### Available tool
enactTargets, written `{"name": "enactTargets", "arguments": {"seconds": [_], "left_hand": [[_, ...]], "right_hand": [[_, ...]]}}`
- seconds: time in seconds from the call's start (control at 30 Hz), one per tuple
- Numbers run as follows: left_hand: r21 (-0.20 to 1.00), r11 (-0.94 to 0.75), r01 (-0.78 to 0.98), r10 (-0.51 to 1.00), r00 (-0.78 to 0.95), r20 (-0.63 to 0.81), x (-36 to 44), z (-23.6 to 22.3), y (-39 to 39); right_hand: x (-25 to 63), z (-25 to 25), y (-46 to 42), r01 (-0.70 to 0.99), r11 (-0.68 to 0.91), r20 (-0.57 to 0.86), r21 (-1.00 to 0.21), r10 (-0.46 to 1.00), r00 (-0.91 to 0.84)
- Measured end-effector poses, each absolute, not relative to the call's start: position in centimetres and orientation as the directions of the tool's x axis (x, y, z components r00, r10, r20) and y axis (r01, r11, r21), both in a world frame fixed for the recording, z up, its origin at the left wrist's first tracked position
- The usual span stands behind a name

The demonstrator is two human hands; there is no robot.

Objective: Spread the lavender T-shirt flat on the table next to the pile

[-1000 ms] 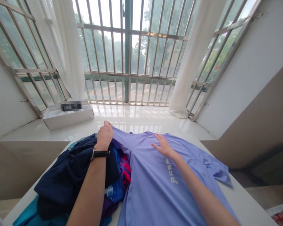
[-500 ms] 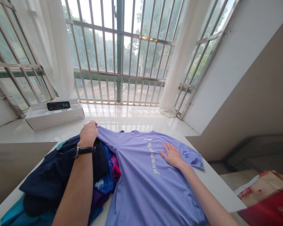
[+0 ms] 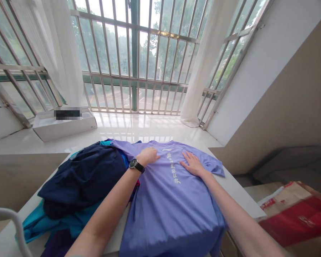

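A lavender T-shirt [image 3: 160, 207] lies spread out face up, with pale lettering down its chest and its lower end hanging over the near edge. My left hand [image 3: 148, 155], with a black-strapped watch [image 3: 134, 164] on the wrist, rests on the shirt's chest near the collar; its thumb and fingers are apart and hold nothing. On the other side of the lettering, my right hand [image 3: 193, 163] lies flat on the fabric with fingers spread. A heap of clothes, topped by a dark navy garment [image 3: 82, 175], sits left of the shirt and partly under its left sleeve.
On the sill at the back left stands a white box [image 3: 64, 129] with a blurred dark item on it. White curtains [image 3: 194, 71] hang before a barred window. A red and tan bag [image 3: 296, 214] is at the lower right, and a white curved rail [image 3: 8, 214] at the lower left.
My left hand has let go of the left sleeve's end and moved right onto the shirt's chest. My right hand stays flat on the shirt. The view has shifted slightly.
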State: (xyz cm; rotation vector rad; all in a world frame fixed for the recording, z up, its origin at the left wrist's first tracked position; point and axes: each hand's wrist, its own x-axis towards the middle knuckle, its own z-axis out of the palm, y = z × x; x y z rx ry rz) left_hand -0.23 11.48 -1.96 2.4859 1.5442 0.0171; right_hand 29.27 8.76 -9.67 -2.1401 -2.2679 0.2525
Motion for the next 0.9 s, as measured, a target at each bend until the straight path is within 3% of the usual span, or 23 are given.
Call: {"name": "enactTargets", "arguments": {"seconds": [0.07,0.13,0.23,0.3,0.43,0.5,0.57,0.67,0.77,0.83,0.9], "left_hand": [[0.185,-0.394,0.9,0.89,0.424,-0.17,0.2,-3.9,11.7],[0.18,-0.361,0.915,0.898,0.393,-0.196,0.0,-5.4,12.0],[0.164,-0.324,0.932,0.917,0.352,-0.188,0.1,-6.8,12.4],[0.153,-0.314,0.937,0.923,0.339,-0.182,0.2,-7.4,12.6],[0.157,-0.351,0.923,0.91,0.375,-0.176,0.0,-8.3,12.7],[0.155,-0.375,0.914,0.906,0.397,-0.146,-0.3,-8.4,12.4],[0.146,-0.386,0.911,0.909,0.403,-0.108,-0.4,-8.0,11.8],[0.098,-0.438,0.893,0.899,0.438,0.024,-0.2,-6.3,9.9],[0.036,-0.586,0.809,0.793,0.565,0.227,-0.1,-3.3,5.9],[0.091,-0.647,0.757,0.752,0.614,0.241,-0.6,-1.3,1.5],[0.206,-0.634,0.746,0.771,0.588,0.246,-1.5,-0.2,-4.2]], "right_hand": [[28.3,-8.7,7.7,0.981,0.061,-0.012,-0.183,0.998,-0.064],[26.4,-7.5,5.4,0.947,0.188,0.114,-0.262,0.98,-0.164],[22.0,-5.8,-0.4,0.729,0.553,0.191,-0.405,0.83,-0.523],[18.8,-5.4,-4.8,0.58,0.671,0.177,-0.461,0.71,-0.681],[14.0,-6.6,-11.3,0.489,0.768,0.1,-0.413,0.572,-0.814],[12.8,-7.6,-13.0,0.513,0.767,0.104,-0.385,0.589,-0.802],[12.8,-8.1,-14.1,0.535,0.727,0.148,-0.43,0.641,-0.753],[14.9,-8.4,-15.7,0.476,0.626,0.274,-0.618,0.738,-0.616],[19.5,-9.3,-17.8,0.448,0.476,0.37,-0.757,0.877,-0.307],[23.0,-10.6,-19.5,0.478,0.201,0.255,-0.855,0.966,0.048],[26.0,-12.5,-21.1,0.392,-0.002,0.129,-0.92,0.943,0.307]]}}
